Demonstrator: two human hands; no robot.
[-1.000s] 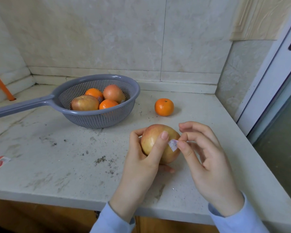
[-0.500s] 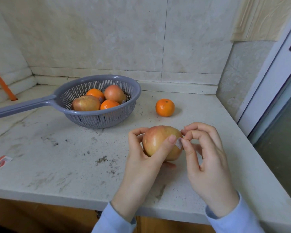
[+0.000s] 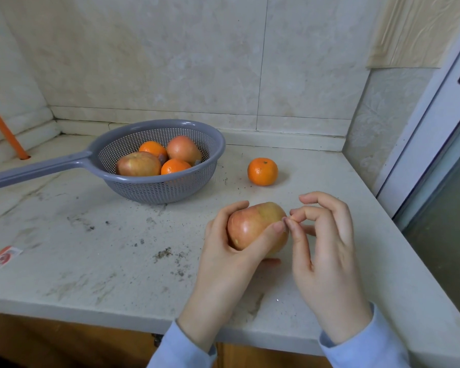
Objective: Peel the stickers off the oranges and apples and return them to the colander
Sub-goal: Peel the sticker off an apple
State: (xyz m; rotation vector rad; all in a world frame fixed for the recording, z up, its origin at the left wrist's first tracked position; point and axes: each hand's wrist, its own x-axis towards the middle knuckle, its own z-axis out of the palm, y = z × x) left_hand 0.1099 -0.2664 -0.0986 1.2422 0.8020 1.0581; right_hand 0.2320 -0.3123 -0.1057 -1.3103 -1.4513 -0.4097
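My left hand (image 3: 231, 258) grips a red-yellow apple (image 3: 252, 224) just above the counter, thumb across its front. My right hand (image 3: 322, 251) sits at the apple's right side, thumb and forefinger pinching the small sticker (image 3: 286, 226), which is almost hidden between the fingertips. A grey colander (image 3: 213, 136) with a long handle stands behind to the left and holds two apples (image 3: 138, 163) and two oranges (image 3: 174, 166). One orange (image 3: 262, 171) lies alone on the counter to the colander's right.
The stone counter (image 3: 91, 256) is speckled with dirt; its front edge runs under my wrists. A red-and-white packet (image 3: 2, 258) lies at the left edge. An orange rod (image 3: 3, 128) leans in the far left corner. A door frame (image 3: 430, 123) bounds the right.
The apple has turned a little in my left hand, and the sticker that was clearly visible is now nearly covered by my right fingertips pinching it.
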